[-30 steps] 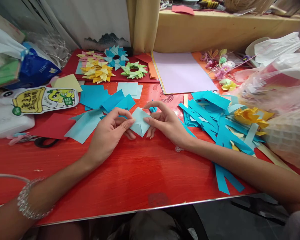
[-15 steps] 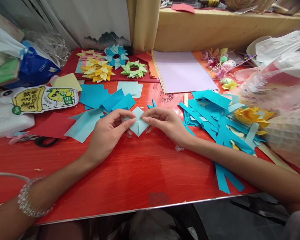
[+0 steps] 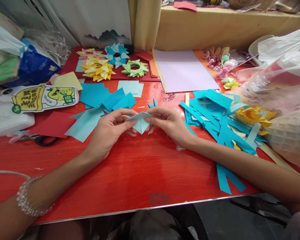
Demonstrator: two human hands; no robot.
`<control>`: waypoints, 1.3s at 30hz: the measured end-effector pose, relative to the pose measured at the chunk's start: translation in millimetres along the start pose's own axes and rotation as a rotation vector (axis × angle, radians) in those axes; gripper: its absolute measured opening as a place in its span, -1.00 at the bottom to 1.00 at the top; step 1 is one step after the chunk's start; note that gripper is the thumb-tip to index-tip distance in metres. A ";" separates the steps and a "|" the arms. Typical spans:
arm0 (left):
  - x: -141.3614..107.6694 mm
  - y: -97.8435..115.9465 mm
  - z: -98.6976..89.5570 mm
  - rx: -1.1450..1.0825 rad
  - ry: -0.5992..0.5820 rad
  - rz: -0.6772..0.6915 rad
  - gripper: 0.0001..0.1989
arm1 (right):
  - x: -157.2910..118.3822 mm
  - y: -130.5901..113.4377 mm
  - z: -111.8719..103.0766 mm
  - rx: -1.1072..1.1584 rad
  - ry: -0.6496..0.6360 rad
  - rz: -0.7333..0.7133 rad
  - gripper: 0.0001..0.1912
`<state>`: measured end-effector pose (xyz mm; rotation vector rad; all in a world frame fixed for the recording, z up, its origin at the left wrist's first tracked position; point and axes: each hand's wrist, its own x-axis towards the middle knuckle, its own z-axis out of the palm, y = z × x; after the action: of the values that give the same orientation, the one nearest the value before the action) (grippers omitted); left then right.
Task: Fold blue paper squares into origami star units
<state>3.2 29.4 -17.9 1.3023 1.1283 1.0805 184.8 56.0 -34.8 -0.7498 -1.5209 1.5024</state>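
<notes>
A pale blue folded piece of origami paper [image 3: 141, 124] is held just above the red table [image 3: 130, 176], its lower point towards me and a crease down its middle. My left hand [image 3: 112, 128] pinches its left side between thumb and fingers. On the right edge, my right hand [image 3: 166, 125] grips it the same way. Behind and left of the hands lie bright blue paper squares [image 3: 93, 95] and a creased pale blue sheet [image 3: 84, 126]. Small pointed blue paper pieces [image 3: 153, 102] lie just behind my right hand.
Blue paper strips [image 3: 205, 116] are heaped on the right, beside a plastic bag [image 3: 290, 133]. Finished paper rings [image 3: 135, 68] and a lilac paper stack [image 3: 185, 70] sit at the back. Left are a yellow packet [image 3: 42, 99], red paper [image 3: 53, 124] and black-handled scissors [image 3: 46, 140].
The pale blue paper has tilted and changed outline, its top now flatter and wider between the fingers. Both hands stay in nearly the same place, still pinching it.
</notes>
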 end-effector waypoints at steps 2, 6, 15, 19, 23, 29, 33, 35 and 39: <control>0.3 0.4 -0.5 -0.048 -0.004 -0.015 -0.88 | 0.1 1.2 -1.1 0.024 0.011 -0.019 -0.88; 2.7 -0.5 -3.2 -0.158 0.018 -0.055 -0.87 | -0.9 -0.4 -1.6 0.035 -0.034 -0.043 -0.77; 1.7 -0.3 -3.4 -0.212 0.044 -0.053 -0.85 | -4.5 -0.5 0.1 -0.191 -0.050 -0.179 -0.69; -0.1 1.4 -0.5 -0.087 0.087 -0.017 -0.81 | -8.3 -1.4 2.4 -0.468 -0.026 -0.266 -0.64; -0.3 0.0 -0.3 0.126 0.113 0.053 -0.71 | -10.2 -9.5 5.9 -0.591 -0.049 -0.277 -0.73; -2.5 -0.6 0.0 0.271 0.073 0.106 -0.65 | -7.2 -6.2 5.9 -0.266 -0.080 -0.004 -0.79; -2.4 -2.5 0.0 0.232 0.082 0.049 -0.75 | -5.5 -0.5 4.1 -0.228 -0.143 0.092 -0.86; -1.7 -4.0 -0.6 0.225 0.104 0.033 -0.82 | -5.4 -0.3 3.9 -0.213 -0.145 0.095 -0.85; -2.2 -4.8 -1.0 0.257 0.149 0.060 -0.84 | -5.0 -2.3 3.6 -0.203 -0.209 0.120 -0.83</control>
<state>1.7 27.3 -22.6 1.4818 1.3826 1.1190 184.3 49.8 -33.0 -0.8344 -1.8345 1.5697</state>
